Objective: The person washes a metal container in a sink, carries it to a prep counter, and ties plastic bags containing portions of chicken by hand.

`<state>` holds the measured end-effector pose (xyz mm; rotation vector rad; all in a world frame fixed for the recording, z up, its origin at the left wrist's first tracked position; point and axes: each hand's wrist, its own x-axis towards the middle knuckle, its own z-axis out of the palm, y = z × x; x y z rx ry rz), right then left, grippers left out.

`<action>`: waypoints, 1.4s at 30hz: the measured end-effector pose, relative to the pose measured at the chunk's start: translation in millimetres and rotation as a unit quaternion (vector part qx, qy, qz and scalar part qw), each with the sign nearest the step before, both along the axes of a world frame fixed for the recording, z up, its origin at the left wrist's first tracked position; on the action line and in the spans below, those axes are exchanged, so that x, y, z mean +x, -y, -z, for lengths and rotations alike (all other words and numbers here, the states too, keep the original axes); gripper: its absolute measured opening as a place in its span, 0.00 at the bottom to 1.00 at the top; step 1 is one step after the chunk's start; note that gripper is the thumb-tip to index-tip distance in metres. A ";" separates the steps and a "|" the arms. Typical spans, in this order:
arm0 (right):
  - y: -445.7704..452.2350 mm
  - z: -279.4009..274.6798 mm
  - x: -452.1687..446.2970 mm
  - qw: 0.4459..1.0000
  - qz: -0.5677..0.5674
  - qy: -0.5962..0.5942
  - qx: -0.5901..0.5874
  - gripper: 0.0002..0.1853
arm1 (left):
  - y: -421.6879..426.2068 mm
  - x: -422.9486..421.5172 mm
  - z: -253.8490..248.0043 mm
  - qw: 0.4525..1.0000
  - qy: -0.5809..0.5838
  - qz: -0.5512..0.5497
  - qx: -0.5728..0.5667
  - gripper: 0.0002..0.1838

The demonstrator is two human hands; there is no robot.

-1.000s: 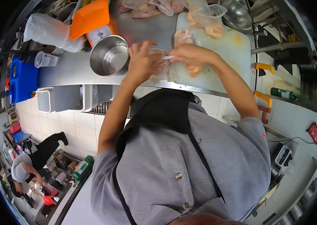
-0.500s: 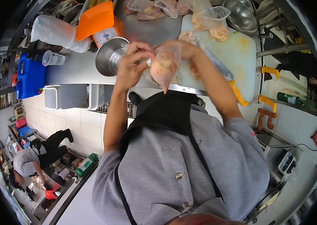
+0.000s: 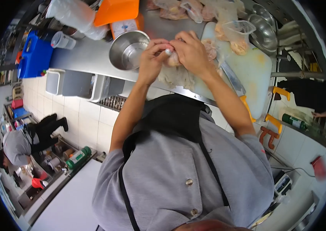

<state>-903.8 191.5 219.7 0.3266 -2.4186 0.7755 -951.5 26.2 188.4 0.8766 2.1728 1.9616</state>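
Both my hands pinch the gathered top of a clear plastic bag of raw chicken (image 3: 173,60) above the near edge of the steel counter. My left hand (image 3: 154,58) has its fingers closed on the bag's left side. From the right, my right hand (image 3: 191,51) grips the same top; the exact fingertip contact is partly hidden. Left of them stands a steel bowl (image 3: 127,54). Chicken skin or scraps (image 3: 178,77) lie below the bag. A knife (image 3: 231,77) with a yellow handle rests on the white cutting board (image 3: 261,73), beside more raw chicken (image 3: 210,49).
Bagged chicken (image 3: 239,44) sits on the board's far part, near steel bowls (image 3: 262,32). An orange scale (image 3: 123,25) stands behind the bowl. At left are a plastic tub (image 3: 63,40) and a blue jerrycan (image 3: 35,56). Another person (image 3: 18,148) bends at a far-left counter.
My right hand has turned and come over to the bag's top, meeting my left hand. The bag has been raised and drawn in between the fingers. The whole view has shifted slightly.
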 end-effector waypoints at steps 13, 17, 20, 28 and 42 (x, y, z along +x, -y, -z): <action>35.1 34.4 32.4 0.995 0.055 0.077 0.023 0.12 | -21.7 42.0 38.1 0.956 0.221 -0.191 0.031 0.08; 33.8 39.5 27.3 0.994 0.049 0.097 0.020 0.09 | -26.8 48.2 30.7 0.927 0.285 -0.223 0.100 0.04; 32.7 40.1 28.1 0.988 0.042 0.129 0.070 0.09 | -26.8 46.4 64.2 0.936 0.244 -0.190 0.167 0.05; 28.5 57.2 17.3 0.996 0.056 0.058 -0.048 0.09 | -15.0 37.3 46.8 0.939 0.286 -0.131 0.139 0.07; 7.0 64.1 12.9 0.995 0.004 0.065 -0.082 0.10 | -3.0 28.6 38.0 0.943 0.325 -0.005 0.075 0.09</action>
